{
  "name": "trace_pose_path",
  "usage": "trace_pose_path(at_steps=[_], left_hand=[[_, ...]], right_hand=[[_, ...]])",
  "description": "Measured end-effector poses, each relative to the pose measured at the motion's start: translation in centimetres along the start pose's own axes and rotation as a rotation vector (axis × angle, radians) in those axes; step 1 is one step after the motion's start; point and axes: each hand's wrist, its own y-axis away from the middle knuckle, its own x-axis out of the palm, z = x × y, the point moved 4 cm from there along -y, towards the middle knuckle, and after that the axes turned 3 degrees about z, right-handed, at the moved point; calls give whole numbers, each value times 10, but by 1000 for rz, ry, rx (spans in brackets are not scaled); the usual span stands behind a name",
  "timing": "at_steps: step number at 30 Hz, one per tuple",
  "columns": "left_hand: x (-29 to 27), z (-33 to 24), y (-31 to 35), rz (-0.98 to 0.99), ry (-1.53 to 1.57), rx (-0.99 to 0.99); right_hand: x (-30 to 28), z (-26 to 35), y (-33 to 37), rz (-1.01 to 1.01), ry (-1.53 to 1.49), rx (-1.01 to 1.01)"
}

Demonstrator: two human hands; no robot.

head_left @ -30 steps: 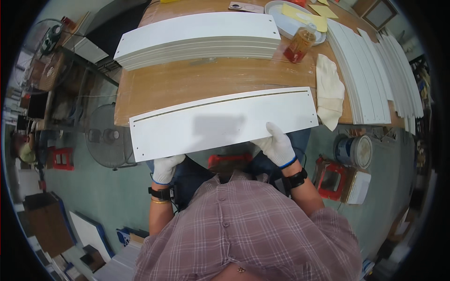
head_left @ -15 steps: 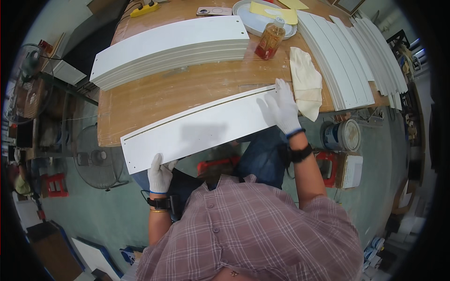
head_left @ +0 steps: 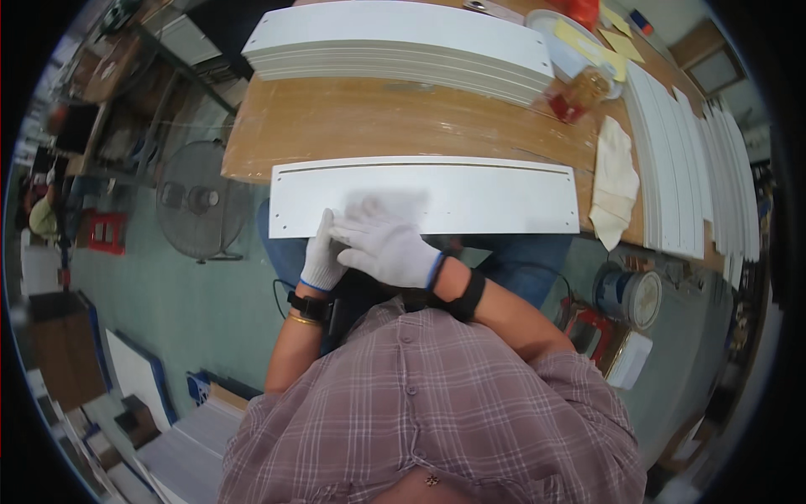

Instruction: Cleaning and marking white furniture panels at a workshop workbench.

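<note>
A long white panel (head_left: 495,202), with a narrow groove along its far side and small holes near its ends, lies level at the front of the wooden table. My right hand (head_left: 390,248), in a white glove, is stretched flat over the panel's near edge left of centre, its fingers extended and overlapping my left hand. My left hand (head_left: 321,256), gloved too, is at the same near edge with its visible fingers straight and pointing up. Part of it is hidden behind the right hand. Neither hand visibly grips anything.
A stack of white panels (head_left: 403,25) stands at the table's far side; more panels (head_left: 663,160) lie on the right. Between them are a bottle of reddish-brown liquid (head_left: 579,94) and a cream cloth (head_left: 615,181). A floor fan (head_left: 201,198) stands left, a bucket (head_left: 640,298) right.
The panel has turned from slanted to level. My right hand has left its right end and come across to my left hand, which has let go of its lower left edge.
</note>
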Motion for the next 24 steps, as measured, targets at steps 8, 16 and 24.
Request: trace_pose_path(at_steps=[8,16,24], left_hand=[[18,-5,4,262,144,12],[-17,8,6,317,59,18],[0,-1,9,543,383,31]], right_hand=[[-48,-67,3,-458,623,365],[5,29,-46,39,366,-436],[-40,-19,-33,131,-326,228]])
